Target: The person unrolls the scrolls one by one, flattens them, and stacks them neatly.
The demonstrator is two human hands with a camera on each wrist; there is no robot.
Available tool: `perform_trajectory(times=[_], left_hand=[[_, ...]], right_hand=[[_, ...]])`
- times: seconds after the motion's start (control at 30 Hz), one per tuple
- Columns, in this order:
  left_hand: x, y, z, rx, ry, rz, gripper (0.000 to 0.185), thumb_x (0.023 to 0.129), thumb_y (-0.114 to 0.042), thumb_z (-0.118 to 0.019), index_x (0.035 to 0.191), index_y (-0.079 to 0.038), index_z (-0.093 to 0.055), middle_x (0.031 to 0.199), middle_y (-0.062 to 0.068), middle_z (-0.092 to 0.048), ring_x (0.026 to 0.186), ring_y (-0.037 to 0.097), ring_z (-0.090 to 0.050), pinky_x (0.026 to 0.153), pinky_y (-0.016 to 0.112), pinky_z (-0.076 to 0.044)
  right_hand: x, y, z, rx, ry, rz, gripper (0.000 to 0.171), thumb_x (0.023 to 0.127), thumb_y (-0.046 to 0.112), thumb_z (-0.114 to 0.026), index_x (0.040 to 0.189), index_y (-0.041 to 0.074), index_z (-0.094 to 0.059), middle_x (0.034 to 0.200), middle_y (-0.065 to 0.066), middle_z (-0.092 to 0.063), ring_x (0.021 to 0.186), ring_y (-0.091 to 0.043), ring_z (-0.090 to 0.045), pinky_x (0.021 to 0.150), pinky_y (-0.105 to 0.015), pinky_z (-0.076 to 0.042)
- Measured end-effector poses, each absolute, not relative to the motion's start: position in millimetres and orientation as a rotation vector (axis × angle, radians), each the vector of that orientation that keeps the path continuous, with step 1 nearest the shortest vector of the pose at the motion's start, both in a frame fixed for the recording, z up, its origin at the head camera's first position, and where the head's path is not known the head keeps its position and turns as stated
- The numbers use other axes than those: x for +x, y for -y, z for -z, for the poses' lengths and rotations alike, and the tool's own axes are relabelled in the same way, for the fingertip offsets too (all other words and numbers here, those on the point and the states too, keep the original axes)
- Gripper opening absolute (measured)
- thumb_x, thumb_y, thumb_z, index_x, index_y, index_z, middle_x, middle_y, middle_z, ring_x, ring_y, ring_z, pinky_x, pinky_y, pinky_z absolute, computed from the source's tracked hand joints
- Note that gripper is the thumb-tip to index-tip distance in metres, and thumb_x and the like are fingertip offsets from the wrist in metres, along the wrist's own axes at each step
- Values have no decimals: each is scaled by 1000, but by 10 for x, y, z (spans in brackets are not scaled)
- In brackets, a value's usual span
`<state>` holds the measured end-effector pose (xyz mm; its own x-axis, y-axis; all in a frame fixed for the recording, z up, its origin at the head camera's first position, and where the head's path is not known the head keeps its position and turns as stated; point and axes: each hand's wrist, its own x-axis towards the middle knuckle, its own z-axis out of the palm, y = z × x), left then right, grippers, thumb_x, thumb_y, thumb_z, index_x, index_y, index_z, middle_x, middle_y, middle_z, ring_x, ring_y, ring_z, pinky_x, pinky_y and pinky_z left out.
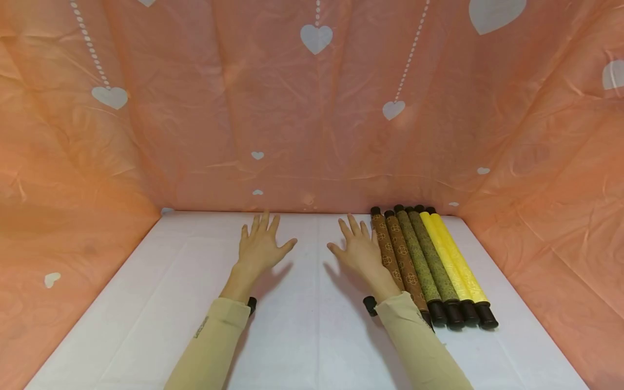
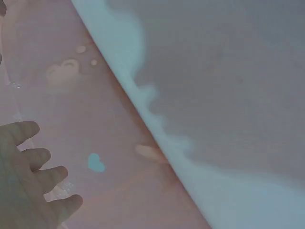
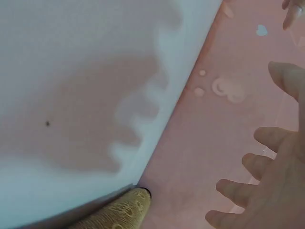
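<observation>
Scrolls (image 1: 434, 260), 6 (2 ea. brn., grn., ylw.), side by side on white tabletop (image 1: 283, 346), R side, prob. paired by colour for order; L hand (image 1: 260, 248), R hand (image 1: 362, 252) hover empty, fingers spread, R nearest brn. pair.

Two brown gold-patterned cylindrical rolls (image 1: 404, 254), two mottled olive-green cylindrical rolls (image 1: 420, 257), two shiny yellow cylindrical rolls (image 1: 458, 259), two bare hands (image 1: 259, 249) (image 1: 362, 253), two beige fabric sleeves (image 1: 209, 346), two small black wrist devices (image 1: 370, 306), one white tabletop (image 1: 302, 325)
</observation>
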<state>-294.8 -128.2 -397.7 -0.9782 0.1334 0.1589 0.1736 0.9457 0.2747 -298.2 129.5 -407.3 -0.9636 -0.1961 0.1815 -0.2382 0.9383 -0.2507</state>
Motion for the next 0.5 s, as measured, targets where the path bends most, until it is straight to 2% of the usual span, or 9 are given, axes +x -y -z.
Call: perform_trajectory(times=[0.23,0.5], left_hand=[[-2890,1174,3859,-318,2867,527,80,102,-53,-57,164,-10,-31,171,19,-21,157,41,-19,123,63,-18],[-2848,954,3762,-430,2682,691,68,98,-34,-67,154,-1,-45,160,22,-40,142,44,-44,110,62,-41]], right_hand=[[-2917,-1346,3893,369,2865,-524,76,102,50,-59,163,11,-36,169,-18,-27,150,-48,-31,121,-65,-23],[-2866,-1490,3701,372,2776,-759,67,103,39,-62,160,10,-42,167,-15,-33,148,-44,-37,110,-65,-40]])
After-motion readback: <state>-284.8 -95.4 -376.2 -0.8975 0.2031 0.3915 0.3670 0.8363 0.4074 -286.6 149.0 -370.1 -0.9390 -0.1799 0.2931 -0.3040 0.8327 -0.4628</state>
